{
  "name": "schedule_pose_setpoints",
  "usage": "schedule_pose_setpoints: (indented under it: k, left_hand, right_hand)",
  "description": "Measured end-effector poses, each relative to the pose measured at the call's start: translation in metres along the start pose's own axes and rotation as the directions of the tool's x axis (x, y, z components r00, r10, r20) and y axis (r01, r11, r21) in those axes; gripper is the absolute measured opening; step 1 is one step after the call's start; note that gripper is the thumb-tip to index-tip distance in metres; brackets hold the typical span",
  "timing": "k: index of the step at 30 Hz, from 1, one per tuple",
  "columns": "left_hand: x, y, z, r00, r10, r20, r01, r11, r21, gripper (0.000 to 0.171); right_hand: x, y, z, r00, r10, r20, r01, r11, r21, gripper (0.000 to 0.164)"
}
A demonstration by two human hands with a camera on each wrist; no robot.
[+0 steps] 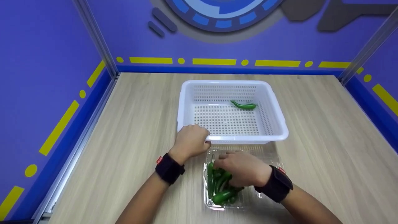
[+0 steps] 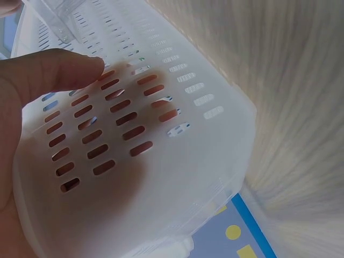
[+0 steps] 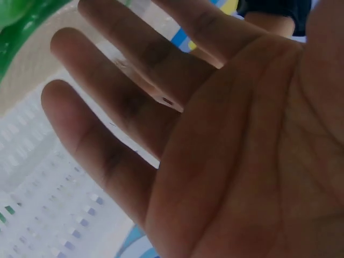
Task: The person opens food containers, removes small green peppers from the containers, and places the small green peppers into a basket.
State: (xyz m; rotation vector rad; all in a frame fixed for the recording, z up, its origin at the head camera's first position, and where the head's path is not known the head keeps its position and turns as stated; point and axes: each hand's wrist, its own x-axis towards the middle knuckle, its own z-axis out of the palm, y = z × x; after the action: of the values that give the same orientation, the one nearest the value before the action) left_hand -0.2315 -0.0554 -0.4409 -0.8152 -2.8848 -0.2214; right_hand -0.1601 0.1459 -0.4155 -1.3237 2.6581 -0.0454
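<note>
My left hand point(image 1: 190, 141) grips the near-left corner of a white plastic basket point(image 1: 245, 137), fingers over the rim. In the left wrist view, the thumb point(image 2: 59, 70) presses the slotted wall from outside, and the curled fingers show as shadow through it. One green chili pepper point(image 1: 244, 106) lies on the basket floor, back right. In front of the basket is a clear plastic container point(image 1: 214, 207) with several green peppers point(image 1: 224, 196) along its left side. Over them hovers my right hand point(image 1: 245, 168), its fingers extended and spread in the right wrist view point(image 3: 215, 145).
A pale wood-grain table point(image 1: 136, 124) lies under everything. Blue-purple panels with yellow marks point(image 1: 214, 62) enclose the back and both sides, joined by metal posts point(image 1: 96, 37). Each wrist wears a black band point(image 1: 169, 169).
</note>
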Motion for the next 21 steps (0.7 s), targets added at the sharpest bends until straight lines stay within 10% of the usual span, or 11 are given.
schedule_pose_setpoints:
  k: [21]
  left_hand:
    - [0.0012,-0.0009,0.0010,1.000,-0.008,0.007,0.008,1.000,0.001,0.034]
  right_hand:
    - [0.0048,0.0074,0.0084,0.999,0.003,-0.049,-0.004,1.000,-0.012,0.025]
